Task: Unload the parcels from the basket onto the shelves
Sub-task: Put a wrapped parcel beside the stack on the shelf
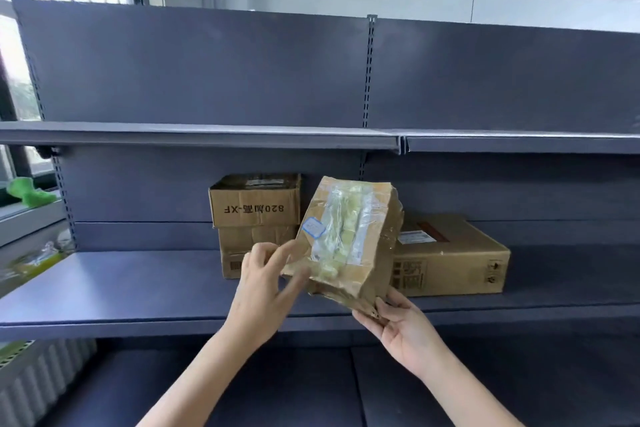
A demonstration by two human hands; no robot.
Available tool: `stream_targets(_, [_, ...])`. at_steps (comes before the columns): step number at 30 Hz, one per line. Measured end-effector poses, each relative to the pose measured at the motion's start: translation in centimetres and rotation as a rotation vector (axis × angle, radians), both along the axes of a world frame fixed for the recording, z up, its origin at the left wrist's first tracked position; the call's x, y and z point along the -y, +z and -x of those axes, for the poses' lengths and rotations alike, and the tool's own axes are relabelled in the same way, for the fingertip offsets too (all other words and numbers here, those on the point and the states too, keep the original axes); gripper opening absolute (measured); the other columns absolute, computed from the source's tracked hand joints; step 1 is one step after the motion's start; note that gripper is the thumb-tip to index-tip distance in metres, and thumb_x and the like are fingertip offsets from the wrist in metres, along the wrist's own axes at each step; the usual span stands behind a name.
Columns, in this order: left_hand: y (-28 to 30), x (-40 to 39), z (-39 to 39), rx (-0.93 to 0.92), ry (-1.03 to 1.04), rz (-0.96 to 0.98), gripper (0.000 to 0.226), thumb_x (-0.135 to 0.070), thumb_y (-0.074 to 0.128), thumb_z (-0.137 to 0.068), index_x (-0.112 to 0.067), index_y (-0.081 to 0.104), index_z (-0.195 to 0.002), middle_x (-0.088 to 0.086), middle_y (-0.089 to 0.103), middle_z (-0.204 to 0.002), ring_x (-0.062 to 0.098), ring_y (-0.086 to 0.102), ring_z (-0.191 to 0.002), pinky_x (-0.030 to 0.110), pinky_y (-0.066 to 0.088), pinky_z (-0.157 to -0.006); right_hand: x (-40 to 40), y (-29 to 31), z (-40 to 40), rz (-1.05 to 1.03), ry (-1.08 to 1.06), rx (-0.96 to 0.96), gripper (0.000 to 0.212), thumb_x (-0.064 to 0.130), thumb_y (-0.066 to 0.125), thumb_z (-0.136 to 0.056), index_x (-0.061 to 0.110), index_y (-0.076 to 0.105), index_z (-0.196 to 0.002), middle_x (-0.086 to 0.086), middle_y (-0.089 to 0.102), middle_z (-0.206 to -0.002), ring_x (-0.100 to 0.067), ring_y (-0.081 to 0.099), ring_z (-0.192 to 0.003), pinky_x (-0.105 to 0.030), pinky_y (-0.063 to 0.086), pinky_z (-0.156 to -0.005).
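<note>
I hold a crumpled brown cardboard parcel [349, 239], wrapped in clear tape with a small blue-edged sticker, tilted in the air just in front of the middle shelf [131, 284]. My right hand [398, 326] grips its lower right corner from below. My left hand [266, 284] touches its lower left edge with the fingers spread. Behind it on the shelf stand two stacked boxes: the upper box [254, 201] printed "820" and a lower box [242, 250]. A flat wide box [453, 256] lies to the right. The basket is out of view.
Grey metal shelving fills the view, with an upper shelf [207, 135] and a lower shelf [242, 388]. A window with a green object [27, 191] on its sill and a white radiator [38, 381] are at the left.
</note>
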State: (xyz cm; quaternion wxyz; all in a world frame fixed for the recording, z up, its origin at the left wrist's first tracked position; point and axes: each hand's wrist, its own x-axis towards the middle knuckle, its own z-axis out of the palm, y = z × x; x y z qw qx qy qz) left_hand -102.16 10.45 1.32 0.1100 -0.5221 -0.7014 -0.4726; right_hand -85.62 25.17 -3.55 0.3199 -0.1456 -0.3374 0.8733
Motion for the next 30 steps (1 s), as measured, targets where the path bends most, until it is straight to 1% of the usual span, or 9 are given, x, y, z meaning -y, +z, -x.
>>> stream_targets(3, [1.1, -1.2, 1.9, 0.419, -0.009, 0.017, 0.066, -0.051, 0.059, -0.081, -0.028, 0.037, -0.139, -0.005, 0.035, -0.121, 0.015, 0.034, -0.125, 0.038, 0.034, -0.108, -1.0, 0.7, 0.1, -0.016, 0.036, -0.026, 0.035, -0.013, 0.049, -0.069, 0.000, 0.070, -0.094, -0.019, 0.073, -0.096, -0.033, 0.071, -0.084, -0.050, 0.057, -0.075])
stream_targets(5, [1.2, -1.9, 2.4, 0.554, -0.044, 0.051, 0.069, -0.051, 0.061, -0.080, -0.028, 0.035, -0.140, -0.002, 0.035, -0.129, 0.017, 0.037, -0.128, 0.042, 0.034, -0.110, -1.4, 1.3, 0.3, -0.041, 0.062, -0.032, 0.035, -0.014, 0.047, -0.072, 0.002, 0.074, -0.089, -0.019, 0.073, -0.097, -0.032, 0.071, -0.086, -0.050, 0.058, -0.074])
stream_targets(10, [0.5, -1.7, 2.5, 0.812, -0.365, 0.029, 0.055, -0.058, 0.060, -0.061, -0.054, 0.047, -0.114, -0.020, 0.059, -0.121, 0.005, 0.052, -0.118, 0.040, 0.043, -0.093, -1.9, 2.6, 1.2, -0.139, 0.151, -0.043, 0.041, -0.010, 0.048, -0.072, 0.008, 0.073, -0.099, -0.016, 0.070, -0.109, -0.031, 0.068, -0.098, -0.041, 0.058, -0.073])
stream_targets(15, [-0.9, -1.2, 2.5, 0.947, -0.595, -0.033, 0.069, -0.041, 0.067, -0.059, -0.032, 0.048, -0.126, -0.003, 0.066, -0.120, 0.021, 0.063, -0.108, 0.040, 0.052, -0.085, -2.2, 2.7, 1.7, -0.192, 0.244, -0.015, 0.041, -0.009, 0.048, -0.075, 0.011, 0.073, -0.101, -0.015, 0.071, -0.108, -0.029, 0.068, -0.099, -0.040, 0.058, -0.077])
stream_targets(19, [-2.3, -1.3, 1.7, 0.930, -0.572, -0.103, 0.056, -0.023, 0.064, -0.070, -0.023, 0.050, -0.124, -0.002, 0.071, -0.111, 0.018, 0.067, -0.102, 0.036, 0.051, -0.086, -2.1, 2.1, 2.2, -0.145, 0.190, 0.040, 0.040, -0.014, 0.046, -0.076, 0.007, 0.063, -0.106, -0.018, 0.072, -0.101, -0.035, 0.069, -0.091, -0.049, 0.058, -0.074])
stream_targets(22, [-3.3, -1.5, 1.2, 0.936, -0.496, -0.190, 0.056, -0.014, 0.058, -0.072, -0.021, 0.050, -0.127, 0.001, 0.071, -0.107, 0.020, 0.065, -0.100, 0.035, 0.050, -0.086, -1.5, 2.0, 2.8, -0.249, 0.103, 0.169, 0.047, -0.012, 0.048, -0.076, 0.019, 0.057, -0.110, -0.014, 0.069, -0.103, -0.036, 0.067, -0.088, -0.053, 0.055, -0.076])
stream_targets(25, [-4.0, -1.8, 1.1, 0.982, -0.459, -0.254, 0.062, -0.012, 0.058, -0.069, -0.023, 0.049, -0.129, 0.000, 0.071, -0.103, 0.022, 0.062, -0.100, 0.038, 0.048, -0.091, -0.6, 2.1, 2.9, -0.333, 0.049, 0.217, 0.030, 0.021, 0.049, -0.092, 0.031, 0.054, -0.120, -0.007, 0.070, -0.105, -0.034, 0.064, -0.097, -0.054, 0.052, -0.080])
stream_targets(28, [-4.3, -2.0, 0.9, 0.998, -0.429, -0.239, 0.052, -0.017, 0.059, -0.071, -0.028, 0.055, -0.121, -0.001, 0.071, -0.105, 0.022, 0.063, -0.100, 0.038, 0.047, -0.092, -0.5, 2.0, 2.3, -0.459, 0.088, 0.175, 0.067, 0.058, 0.066, -0.070, 0.042, 0.045, -0.131, 0.000, 0.062, -0.126, -0.028, 0.057, -0.117, -0.052, 0.049, -0.093])
stream_targets(30, [-4.4, -2.2, 0.8, 0.975, -0.422, -0.191, 0.041, -0.021, 0.058, -0.073, -0.032, 0.059, -0.113, -0.002, 0.072, -0.103, 0.020, 0.064, -0.098, 0.035, 0.049, -0.089, -0.3, 1.7, 2.1, -0.595, 0.110, 0.234, 0.080, 0.056, 0.078, -0.055, 0.044, 0.045, -0.127, 0.007, 0.066, -0.120, -0.019, 0.061, -0.112, -0.046, 0.049, -0.096])
